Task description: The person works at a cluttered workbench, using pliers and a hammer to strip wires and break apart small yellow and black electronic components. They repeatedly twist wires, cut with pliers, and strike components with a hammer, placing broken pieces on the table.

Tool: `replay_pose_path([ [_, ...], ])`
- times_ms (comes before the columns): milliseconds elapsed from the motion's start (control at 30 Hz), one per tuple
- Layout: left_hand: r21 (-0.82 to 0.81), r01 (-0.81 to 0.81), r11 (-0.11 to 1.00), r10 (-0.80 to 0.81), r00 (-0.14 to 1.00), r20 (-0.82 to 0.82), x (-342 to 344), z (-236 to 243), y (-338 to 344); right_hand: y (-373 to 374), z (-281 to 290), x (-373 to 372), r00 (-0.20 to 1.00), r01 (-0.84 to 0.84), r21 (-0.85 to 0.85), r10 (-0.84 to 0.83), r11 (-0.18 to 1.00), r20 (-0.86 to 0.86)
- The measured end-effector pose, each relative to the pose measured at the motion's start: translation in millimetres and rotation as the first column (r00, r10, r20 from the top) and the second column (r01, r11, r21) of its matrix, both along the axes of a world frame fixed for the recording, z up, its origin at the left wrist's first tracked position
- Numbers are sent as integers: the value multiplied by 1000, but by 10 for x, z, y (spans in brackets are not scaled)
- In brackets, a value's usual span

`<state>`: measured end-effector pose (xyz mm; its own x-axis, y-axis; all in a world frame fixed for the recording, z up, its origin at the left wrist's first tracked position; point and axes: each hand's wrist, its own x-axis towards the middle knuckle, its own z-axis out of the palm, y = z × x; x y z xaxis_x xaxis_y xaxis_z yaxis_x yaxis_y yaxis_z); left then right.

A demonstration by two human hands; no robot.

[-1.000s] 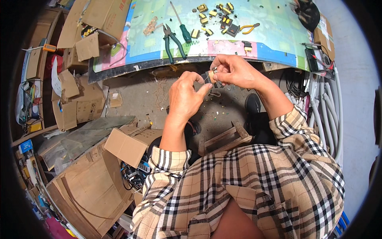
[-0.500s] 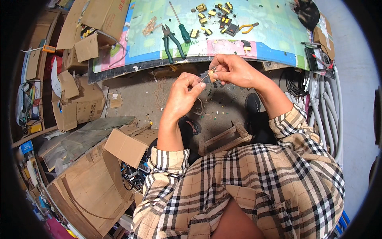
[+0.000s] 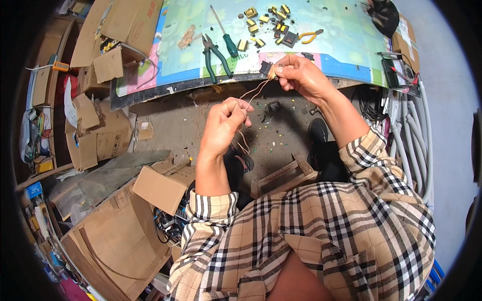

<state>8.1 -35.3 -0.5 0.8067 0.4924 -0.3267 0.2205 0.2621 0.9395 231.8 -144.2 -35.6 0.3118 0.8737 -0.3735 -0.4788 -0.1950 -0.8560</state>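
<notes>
My right hand, raised near the table edge, is closed on a small black bobbin with copper windings. Two thin copper wires loop down from it to my left hand, whose fingers pinch them lower and to the left, with loose lengths dangling below. On the mat-covered table lie green-handled pliers, a green-handled screwdriver, yellow-handled cutters, a tangle of copper wire and several yellow-and-black transformer parts.
Cardboard boxes crowd the left, above and below. Grey pipes stand at the right beside black cables. A wooden stool frame is between my feet. A dark furry shape sits at the table's back right corner.
My right hand has moved up toward the table with the bobbin, while my left has drawn away down and left. The copper wires now stretch out between the hands.
</notes>
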Motion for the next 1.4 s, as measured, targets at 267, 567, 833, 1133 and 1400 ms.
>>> replay_pose_path([
  [267,-92,-11,996,5,998,-61,-51,93,22,11,91,-95,978,46,18,-49,999,205],
  [567,564,161,810,140,881,-452,-37,-98,39,18,221,-202,651,35,96,-95,995,753],
  [833,235,-490,840,356,823,442,214,126,25,34,335,-451,502,-148,131,-40,980,864],
  [1133,-500,-265,825,430,868,249,240,-113,-110,144,265,-600,897,-72,171,-11,983,441],
  [1400,-462,-293,837,330,944,-2,229,-66,-131,99,246,-601,552,-64,174,-110,983,827],
])
